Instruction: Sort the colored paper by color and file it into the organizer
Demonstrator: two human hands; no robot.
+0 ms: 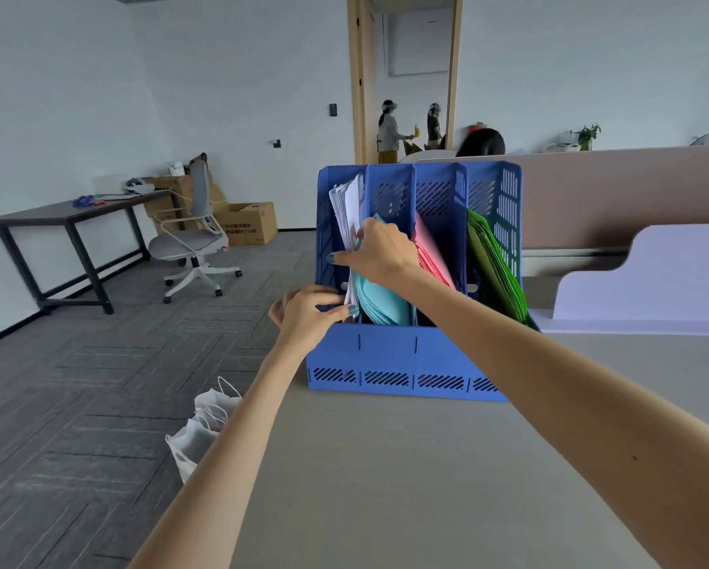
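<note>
A blue slotted organizer (389,355) stands on the grey desk. Its leftmost slot holds white paper (346,207), the second slot light-blue paper (381,301), the third pink paper (428,248), the rightmost green paper (494,260). My right hand (379,250) reaches across the top and pinches the white stack at its right edge. At the front of the leftmost slot, my left hand (307,314) grips the lower edge of the same white stack. The bottoms of the stacks are hidden by the organizer's front wall.
The grey desk (406,466) stretches toward me; its left edge drops to a carpeted floor with a white paper bag (203,425). A lilac stepped divider (652,277) stands at right. Farther off are an office chair (192,240), a dark table (69,215), cardboard boxes and people near a doorway.
</note>
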